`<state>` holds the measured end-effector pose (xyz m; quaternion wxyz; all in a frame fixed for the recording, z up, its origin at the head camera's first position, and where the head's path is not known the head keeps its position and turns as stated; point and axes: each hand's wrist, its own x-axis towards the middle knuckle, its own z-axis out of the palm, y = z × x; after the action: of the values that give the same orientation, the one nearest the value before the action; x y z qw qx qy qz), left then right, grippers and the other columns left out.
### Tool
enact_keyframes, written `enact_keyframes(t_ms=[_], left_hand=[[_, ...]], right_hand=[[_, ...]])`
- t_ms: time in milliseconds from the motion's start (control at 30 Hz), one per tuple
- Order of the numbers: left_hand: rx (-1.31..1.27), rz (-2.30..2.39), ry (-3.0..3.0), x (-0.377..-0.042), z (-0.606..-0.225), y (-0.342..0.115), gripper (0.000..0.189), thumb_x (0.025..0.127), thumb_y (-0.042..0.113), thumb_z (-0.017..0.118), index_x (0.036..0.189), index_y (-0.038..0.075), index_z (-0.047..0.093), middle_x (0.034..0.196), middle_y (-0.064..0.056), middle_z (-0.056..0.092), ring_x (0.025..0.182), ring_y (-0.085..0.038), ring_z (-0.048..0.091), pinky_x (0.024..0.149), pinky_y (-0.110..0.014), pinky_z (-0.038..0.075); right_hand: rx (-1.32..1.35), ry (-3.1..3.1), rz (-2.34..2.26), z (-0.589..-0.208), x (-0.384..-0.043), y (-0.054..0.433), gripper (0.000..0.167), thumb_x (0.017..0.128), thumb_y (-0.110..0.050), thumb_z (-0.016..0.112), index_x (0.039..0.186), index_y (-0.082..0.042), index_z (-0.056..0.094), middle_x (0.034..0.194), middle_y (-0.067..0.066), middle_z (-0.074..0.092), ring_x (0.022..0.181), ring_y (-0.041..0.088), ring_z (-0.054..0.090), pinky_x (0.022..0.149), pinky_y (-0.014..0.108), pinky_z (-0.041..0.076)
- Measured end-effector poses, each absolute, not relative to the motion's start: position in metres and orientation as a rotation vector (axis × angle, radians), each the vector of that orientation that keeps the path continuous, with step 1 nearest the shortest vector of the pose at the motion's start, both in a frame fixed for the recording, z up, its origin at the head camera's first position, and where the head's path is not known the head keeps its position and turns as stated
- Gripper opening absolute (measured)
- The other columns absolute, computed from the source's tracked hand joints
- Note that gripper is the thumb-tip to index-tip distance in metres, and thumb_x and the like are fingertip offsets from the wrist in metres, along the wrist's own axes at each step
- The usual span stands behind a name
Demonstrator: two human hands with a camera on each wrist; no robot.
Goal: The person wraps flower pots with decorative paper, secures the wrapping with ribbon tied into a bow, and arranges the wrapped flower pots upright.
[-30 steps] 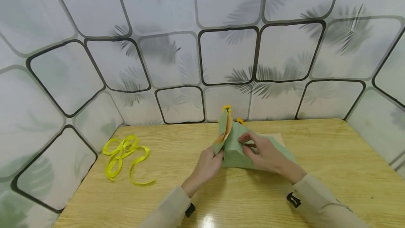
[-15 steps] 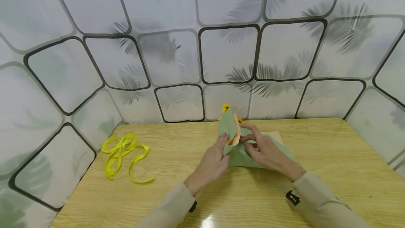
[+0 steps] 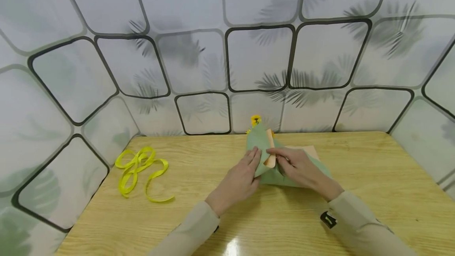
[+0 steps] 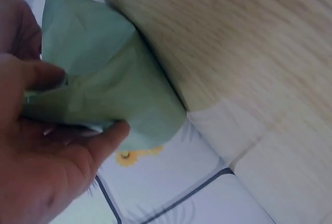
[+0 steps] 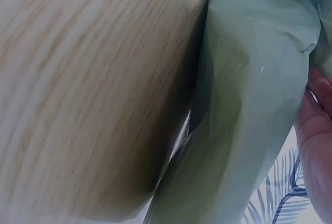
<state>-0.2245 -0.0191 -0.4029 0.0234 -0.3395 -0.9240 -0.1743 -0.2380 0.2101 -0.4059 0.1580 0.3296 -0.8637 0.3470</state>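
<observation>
A sheet of green wrapping paper (image 3: 257, 139) with a peach inner side (image 3: 271, 162) is folded round yellow flowers (image 3: 256, 120), which look like small sunflowers and poke out at its far end. My left hand (image 3: 236, 181) grips the folded left side, fingers flat on top and thumb underneath. In the left wrist view, the fold of wrapping paper (image 4: 98, 92) runs between that hand's thumb and fingers. My right hand (image 3: 302, 167) pinches the paper by the turned peach edge, index finger stretched along it. Stems inside the wrap are hidden.
A loose, looped yellow ribbon (image 3: 156, 200) lies on the left of the wooden table (image 3: 199, 157). A pale peach sheet corner (image 3: 309, 151) shows behind the green paper. A patterned cloth wall (image 3: 199, 113) stands at the table's back edge.
My left hand has brought the left side of the paper over to the right, its fingers now on top. My right index finger has come onto the peach edge.
</observation>
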Motion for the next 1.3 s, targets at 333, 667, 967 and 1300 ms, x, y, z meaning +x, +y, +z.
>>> enact_keyframes(t_ms=[333, 667, 967, 1300], left_hand=[[-1.232, -1.136, -2.956, -0.246, -0.392, -0.045, 0.069, 0.102, 0.044, 0.038, 0.162, 0.015, 0.023, 0.171, 0.000, 0.014, 0.159, -0.019, 0.016, 0.129, -0.045, 0.022], [-1.226, -1.097, -2.854, -0.258, -0.389, -0.045, 0.056, 0.104, 0.042, 0.059, 0.149, 0.012, 0.051, 0.161, -0.007, 0.041, 0.073, -0.012, 0.070, 0.091, -0.025, 0.058], [-1.175, -0.900, -2.726, -0.261, -0.385, -0.035, 0.054, 0.091, 0.039, 0.078, 0.133, 0.007, 0.068, 0.143, -0.011, 0.063, 0.097, -0.015, 0.072, 0.083, -0.024, 0.057], [-1.144, -0.731, -2.711, -0.262, -0.387, -0.030, 0.054, 0.087, 0.043, 0.081, 0.129, 0.012, 0.067, 0.126, -0.002, 0.074, 0.096, -0.021, 0.068, 0.084, -0.031, 0.055]], right_hand=[[0.821, -2.501, 1.062, -0.408, -0.236, 0.211, 0.031, 0.104, -0.001, 0.050, 0.121, -0.009, 0.075, 0.115, 0.009, 0.077, 0.052, -0.003, 0.030, 0.051, 0.021, 0.036], [0.795, -2.509, 1.061, -0.409, -0.236, 0.210, 0.027, 0.106, -0.008, 0.052, 0.120, -0.012, 0.075, 0.117, 0.008, 0.077, 0.078, 0.011, 0.068, 0.067, 0.026, 0.057], [0.854, -2.391, 1.033, -0.414, -0.242, 0.205, 0.013, 0.097, -0.009, 0.069, 0.108, -0.011, 0.076, 0.113, 0.008, 0.072, 0.086, 0.018, 0.072, 0.066, 0.025, 0.061], [0.938, -2.438, 0.918, -0.410, -0.247, 0.203, 0.045, 0.096, -0.005, 0.063, 0.141, -0.002, 0.058, 0.167, 0.018, 0.031, 0.080, 0.011, 0.062, 0.063, 0.018, 0.056]])
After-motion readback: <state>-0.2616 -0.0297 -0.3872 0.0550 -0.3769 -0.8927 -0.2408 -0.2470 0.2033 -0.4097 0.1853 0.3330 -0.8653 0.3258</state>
